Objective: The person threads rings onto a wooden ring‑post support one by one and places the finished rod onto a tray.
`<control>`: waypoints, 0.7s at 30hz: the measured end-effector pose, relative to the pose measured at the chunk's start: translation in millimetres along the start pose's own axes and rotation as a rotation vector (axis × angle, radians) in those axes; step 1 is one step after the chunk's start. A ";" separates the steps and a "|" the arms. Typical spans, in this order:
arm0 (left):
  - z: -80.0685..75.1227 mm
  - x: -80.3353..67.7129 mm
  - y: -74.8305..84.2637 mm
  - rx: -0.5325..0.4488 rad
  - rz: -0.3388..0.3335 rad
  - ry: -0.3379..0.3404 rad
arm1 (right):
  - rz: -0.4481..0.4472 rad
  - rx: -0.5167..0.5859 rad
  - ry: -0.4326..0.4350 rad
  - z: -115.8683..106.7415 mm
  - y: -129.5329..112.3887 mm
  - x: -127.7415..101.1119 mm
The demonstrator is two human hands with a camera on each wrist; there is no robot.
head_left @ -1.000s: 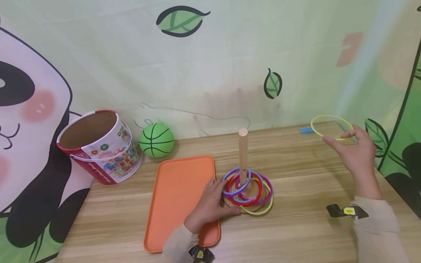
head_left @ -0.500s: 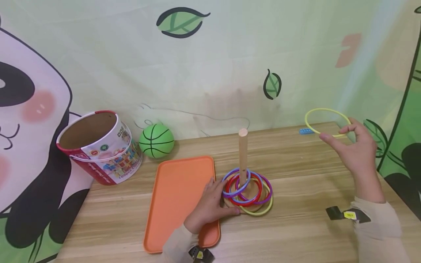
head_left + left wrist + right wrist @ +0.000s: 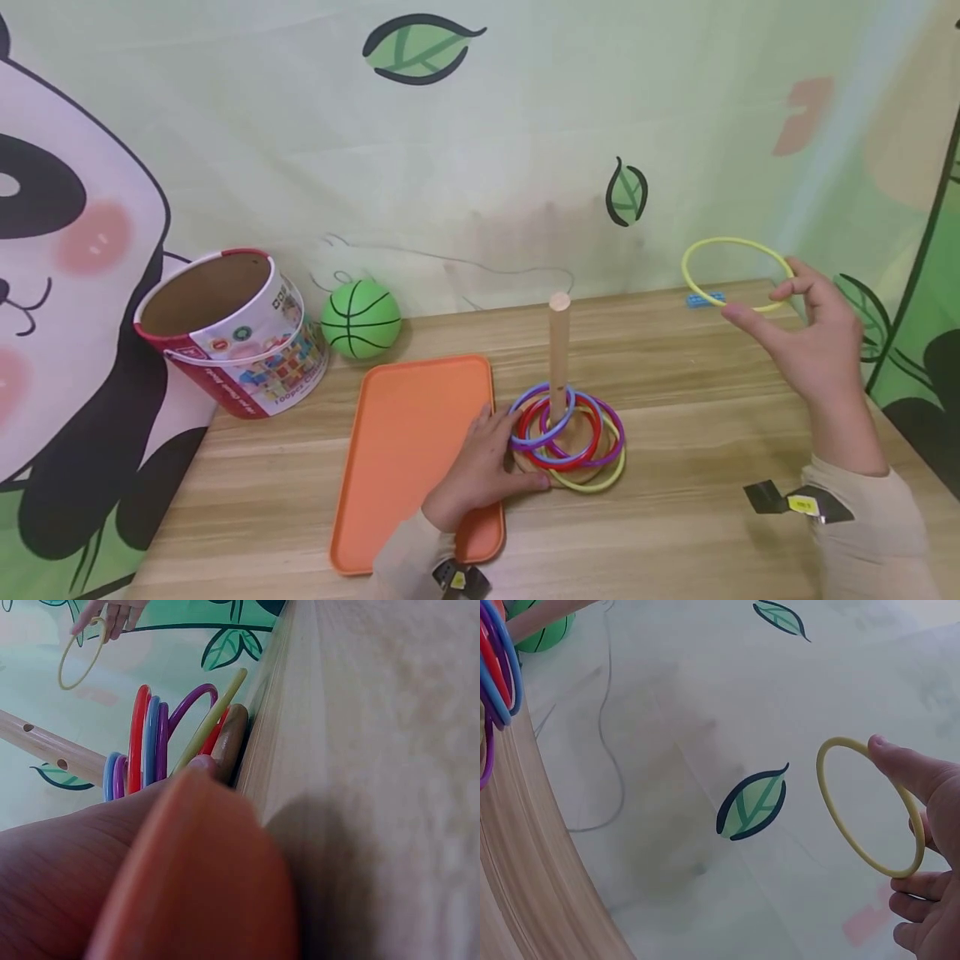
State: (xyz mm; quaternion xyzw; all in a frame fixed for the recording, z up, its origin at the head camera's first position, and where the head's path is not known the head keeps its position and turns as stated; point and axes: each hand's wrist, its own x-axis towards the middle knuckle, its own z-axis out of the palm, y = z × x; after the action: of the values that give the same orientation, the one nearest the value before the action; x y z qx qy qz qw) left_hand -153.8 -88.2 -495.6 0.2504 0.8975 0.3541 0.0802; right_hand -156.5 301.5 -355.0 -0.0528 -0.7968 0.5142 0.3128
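Observation:
My left hand [image 3: 483, 462] grips the left edge of a wooden ring toss stand, thumb in front and fingers behind. Its upright peg [image 3: 558, 358] rises from a round base. Several red, blue, purple and yellow rings lie overlapping around the foot of the peg, the upper blue ring tilted. Off to the right, well above the table, my right hand [image 3: 813, 342] pinches a yellow ring [image 3: 821, 776] between thumb and fingers. This ring is apart from the peg. In the left wrist view, an orange tray edge [image 3: 217, 877] hides part of the left hand.
An orange tray [image 3: 405, 425] lies under the left forearm. Behind it stand a green ball [image 3: 362, 321] and a block bucket [image 3: 247, 350] with a handle. A small blue piece [image 3: 705, 300] sits at the table's back right. A printed curtain [image 3: 510, 125] hangs behind.
My right hand has raised the yellow ring slightly and brought it a little to the left. The left hand has stayed on the stand, and the rings around the peg have not moved.

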 end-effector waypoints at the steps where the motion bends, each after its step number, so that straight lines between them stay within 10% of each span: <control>1: 0.1 0.1 0.1 0.000 0.001 0.000 | -0.007 0.007 -0.004 0.2 -2.0 -0.6; 21: 0.1 0.1 0.2 -0.005 0.018 0.013 | -0.086 0.009 -0.052 1.4 -29.7 1.7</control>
State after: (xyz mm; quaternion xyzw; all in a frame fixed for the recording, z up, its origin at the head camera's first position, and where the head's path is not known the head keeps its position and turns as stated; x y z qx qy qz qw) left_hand -153.7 -88.0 -495.5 0.2560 0.8948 0.3587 0.0719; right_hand -151.6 287.3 -329.3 -0.0037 -0.8038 0.5052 0.3140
